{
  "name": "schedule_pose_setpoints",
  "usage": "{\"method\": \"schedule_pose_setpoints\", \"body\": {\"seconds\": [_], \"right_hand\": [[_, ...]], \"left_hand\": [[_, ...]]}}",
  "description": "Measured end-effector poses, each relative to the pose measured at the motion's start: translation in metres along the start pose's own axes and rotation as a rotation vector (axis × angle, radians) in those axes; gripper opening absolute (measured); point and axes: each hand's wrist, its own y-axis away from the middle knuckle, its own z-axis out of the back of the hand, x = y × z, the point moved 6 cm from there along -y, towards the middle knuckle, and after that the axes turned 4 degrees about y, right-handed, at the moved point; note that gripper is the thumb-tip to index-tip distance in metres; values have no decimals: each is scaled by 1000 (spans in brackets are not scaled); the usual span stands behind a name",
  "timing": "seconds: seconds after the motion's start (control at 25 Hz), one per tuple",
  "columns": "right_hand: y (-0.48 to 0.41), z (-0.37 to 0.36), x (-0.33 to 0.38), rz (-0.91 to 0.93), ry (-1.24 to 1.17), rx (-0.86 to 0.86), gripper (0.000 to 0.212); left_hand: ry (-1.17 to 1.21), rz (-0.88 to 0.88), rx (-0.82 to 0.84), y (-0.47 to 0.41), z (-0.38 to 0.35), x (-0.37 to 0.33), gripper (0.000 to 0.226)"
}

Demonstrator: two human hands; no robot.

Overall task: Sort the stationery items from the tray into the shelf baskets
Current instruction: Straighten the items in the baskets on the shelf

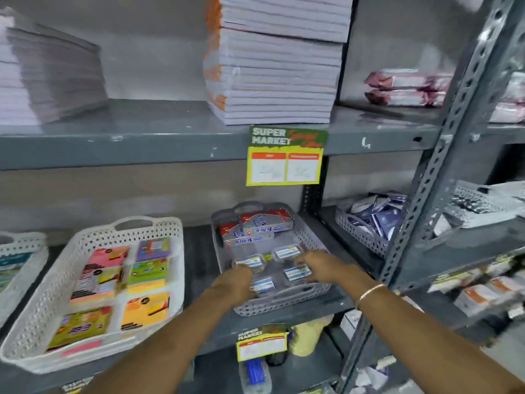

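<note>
A grey perforated basket (pixel 309 237) stands on the middle shelf. At its back lie red and silver stapler boxes (pixel 255 227); nearer the front sit several small clear boxes with blue and white labels (pixel 287 251). Both my hands reach into the basket's front half. My left hand (pixel 235 280) lies over one small box (pixel 251 263) and beside another (pixel 262 285). My right hand (pixel 324 265) touches a small box (pixel 297 272) with its fingertips. Motion blur hides whether either hand grips anything.
A white basket (pixel 42 294) of colourful sticky-note packs sits to the left, another white basket (pixel 22 243) at the far left. A grey basket (pixel 358 231) of dark packets stands to the right behind the slotted upright (pixel 443 155). Notebook stacks (pixel 278 66) fill the upper shelf.
</note>
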Motion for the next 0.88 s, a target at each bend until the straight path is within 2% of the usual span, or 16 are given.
{"method": "schedule_pose_setpoints", "body": {"seconds": [0.36, 0.88], "right_hand": [[-13, -7, -2, 94, -112, -18, 43], [-7, -6, 0, 80, -159, 4, 46]], "left_hand": [[-32, 133, 43, -16, -9, -4, 35], [-62, 114, 24, -18, -6, -2, 35]]}}
